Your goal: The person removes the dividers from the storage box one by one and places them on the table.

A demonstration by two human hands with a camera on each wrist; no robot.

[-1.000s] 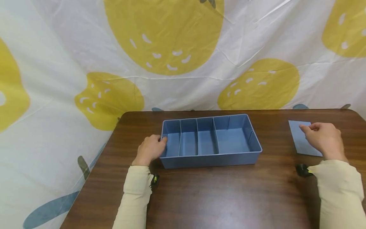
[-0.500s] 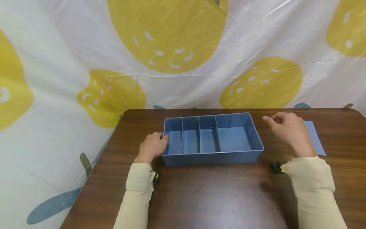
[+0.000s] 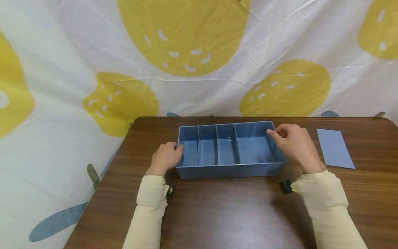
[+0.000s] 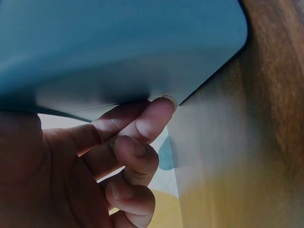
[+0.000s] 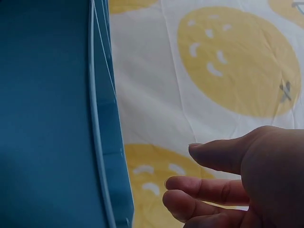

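A blue divided tray (image 3: 230, 170) stands on the table, with three narrow compartments on its left and one wide one on its right. My left hand (image 3: 165, 158) grips its left end, thumb over the rim. In the left wrist view, the index and middle fingers (image 4: 151, 121) lie against the tray's outer end wall, and the other fingers are curled loosely. My right hand (image 3: 294, 145) overlaps the tray's right rim in the head view. Seen from the right wrist, its thumb (image 5: 216, 154) and fingers are apart, relaxed, with a gap to the tray wall (image 5: 42, 104).
A flat light-blue rectangle (image 3: 335, 148), like a card or panel, lies right of the tray on the brown wooden table (image 3: 230, 214). A white cloth (image 3: 199, 95) with yellow fruit prints hangs behind the table and along its left side.
My right hand has moved left from over the light-blue rectangle to the tray's right end, uncovering the rectangle. The left hand keeps its grip, and the tray stays in place.
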